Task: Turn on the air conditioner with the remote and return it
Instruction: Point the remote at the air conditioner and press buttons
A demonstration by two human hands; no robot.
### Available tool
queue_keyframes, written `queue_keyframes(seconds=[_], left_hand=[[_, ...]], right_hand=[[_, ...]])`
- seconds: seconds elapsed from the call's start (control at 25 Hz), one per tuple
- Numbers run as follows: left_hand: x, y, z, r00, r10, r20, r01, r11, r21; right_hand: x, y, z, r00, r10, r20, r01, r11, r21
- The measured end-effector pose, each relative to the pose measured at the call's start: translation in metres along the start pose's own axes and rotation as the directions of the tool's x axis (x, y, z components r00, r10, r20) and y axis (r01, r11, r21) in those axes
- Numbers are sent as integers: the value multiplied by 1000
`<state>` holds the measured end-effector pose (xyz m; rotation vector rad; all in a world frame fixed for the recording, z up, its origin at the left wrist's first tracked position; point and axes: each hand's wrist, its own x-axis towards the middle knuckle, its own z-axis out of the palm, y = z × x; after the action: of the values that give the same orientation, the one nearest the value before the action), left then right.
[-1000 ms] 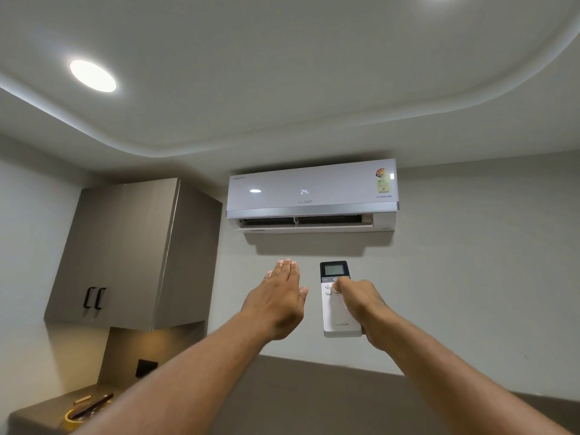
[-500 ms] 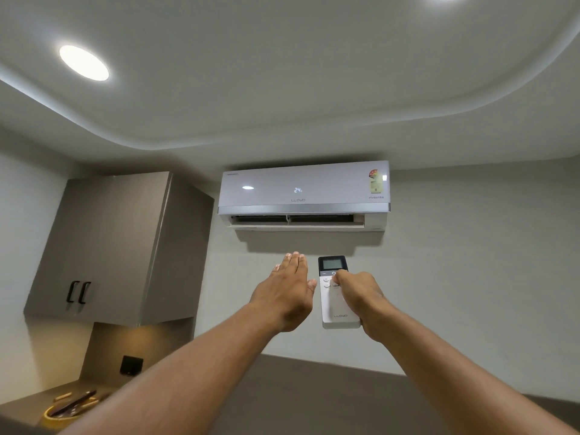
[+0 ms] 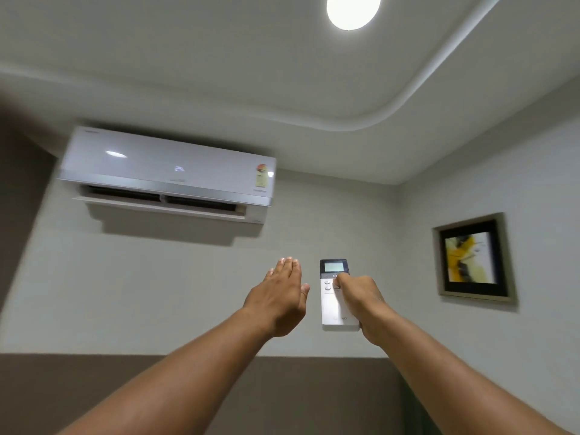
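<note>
White remote (image 3: 337, 309), perhaps silver-trimmed conditioner (image 3: 166, 174).

A room in a home: a wall-mounted split air conditioner (image 3: 166, 177) high on the far wall, a framed picture (image 3: 474, 259) on the right wall, a recessed round ceiling light (image 3: 353, 9) in a curved false ceiling

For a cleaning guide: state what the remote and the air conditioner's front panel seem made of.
Remote: likely matte white plastic, with a dark glossy band around its screen.
Air conditioner: front panel looks like glossy plastic or glass, since it mirrors the ceiling light; a silver strip runs beneath it. Motion blur leaves this uncertain.
</note>
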<state>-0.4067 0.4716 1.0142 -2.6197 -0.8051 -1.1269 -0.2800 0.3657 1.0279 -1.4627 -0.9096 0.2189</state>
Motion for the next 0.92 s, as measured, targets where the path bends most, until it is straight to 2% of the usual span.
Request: queue_keyframes(seconds=[0.2, 0.32, 0.48, 0.64, 0.92], left_hand=[[38, 123, 62, 986, 167, 5, -163, 972, -169], [53, 216, 91, 967, 254, -18, -249, 927, -282], [54, 347, 118, 918, 393, -46, -376, 832, -408], [48, 456, 123, 872, 484, -67, -443, 726, -525], [20, 607, 106, 754, 639, -150, -543, 478, -691]], right_hand=[[-3, 29, -138, 970, 51, -238, -78, 991, -105], [-26, 43, -229, 924, 86, -373, -156, 974, -161], [-71, 49, -350, 826, 82, -557, -229, 953, -200], [-119, 45, -440, 727, 59, -684, -278, 936, -215], [-194, 36, -544, 525, 19, -851, -372, 904, -210]])
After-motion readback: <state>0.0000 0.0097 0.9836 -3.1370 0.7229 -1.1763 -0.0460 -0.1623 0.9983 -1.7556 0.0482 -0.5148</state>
